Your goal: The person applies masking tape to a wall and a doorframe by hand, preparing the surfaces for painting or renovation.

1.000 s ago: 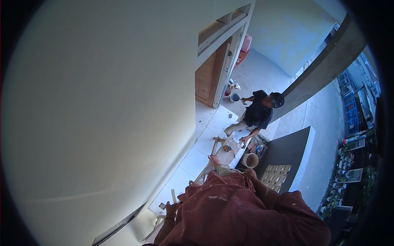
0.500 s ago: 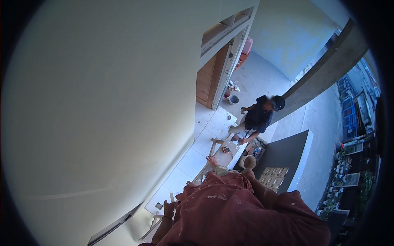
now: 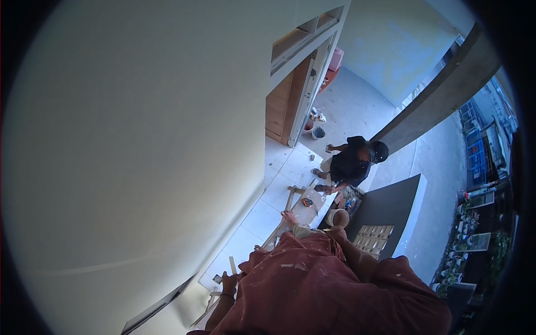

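Note:
My left hand [image 3: 229, 282] is at the lower left beside my red, paint-marked shirt [image 3: 312, 285], its fingers closed round a narrow, light-coloured flat strip [image 3: 232, 264] that sticks up past them. On the other side of the shirt, my right hand [image 3: 336, 233] overlaps the near rim of a pale bucket [image 3: 339, 215]; its fingers are too small and dark to make out. Below me, my bare foot [image 3: 289, 218] rests on a wooden plank [image 3: 317, 196]. An orange-and-black object [image 3: 307, 202] lies farther along that plank.
A large cream wall [image 3: 139, 139] fills the left side. Beyond the plank's far end stands a person [image 3: 350, 159] in dark clothes and a cap. A dark low wall [image 3: 385, 206] is at the right. Buckets [image 3: 318, 133] stand near the wooden door [image 3: 283, 106].
My right hand has come out from beside the shirt toward the bucket. The person at the plank's far end has shifted slightly and bent lower. My left hand stays nearly in place.

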Demonstrator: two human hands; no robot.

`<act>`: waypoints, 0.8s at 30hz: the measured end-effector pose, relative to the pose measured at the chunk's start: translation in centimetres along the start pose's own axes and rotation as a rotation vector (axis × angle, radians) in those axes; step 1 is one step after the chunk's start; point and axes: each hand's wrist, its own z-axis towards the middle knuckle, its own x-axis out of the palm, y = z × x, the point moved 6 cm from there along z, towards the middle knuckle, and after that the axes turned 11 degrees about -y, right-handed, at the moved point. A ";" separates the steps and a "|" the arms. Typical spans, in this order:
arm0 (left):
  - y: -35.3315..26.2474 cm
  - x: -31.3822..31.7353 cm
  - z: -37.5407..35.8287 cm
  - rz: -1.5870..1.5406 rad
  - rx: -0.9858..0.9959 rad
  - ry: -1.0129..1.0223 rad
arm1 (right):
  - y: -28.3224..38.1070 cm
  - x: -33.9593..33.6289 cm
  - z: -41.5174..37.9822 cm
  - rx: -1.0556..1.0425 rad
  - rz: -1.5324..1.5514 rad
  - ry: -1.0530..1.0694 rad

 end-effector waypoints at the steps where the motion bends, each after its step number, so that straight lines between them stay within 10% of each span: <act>1: 0.8 0.3 0.9 -0.026 -0.004 0.024 | 0.6 -0.9 -0.2 0.047 0.040 -0.015; 8: 3.1 0.7 4.5 0.115 0.086 -0.018 | -0.2 1.4 1.7 -0.191 -0.076 -0.198; 24: 4.2 1.7 6.3 -0.096 0.073 -0.050 | 0.2 -0.5 1.0 0.369 0.392 -0.149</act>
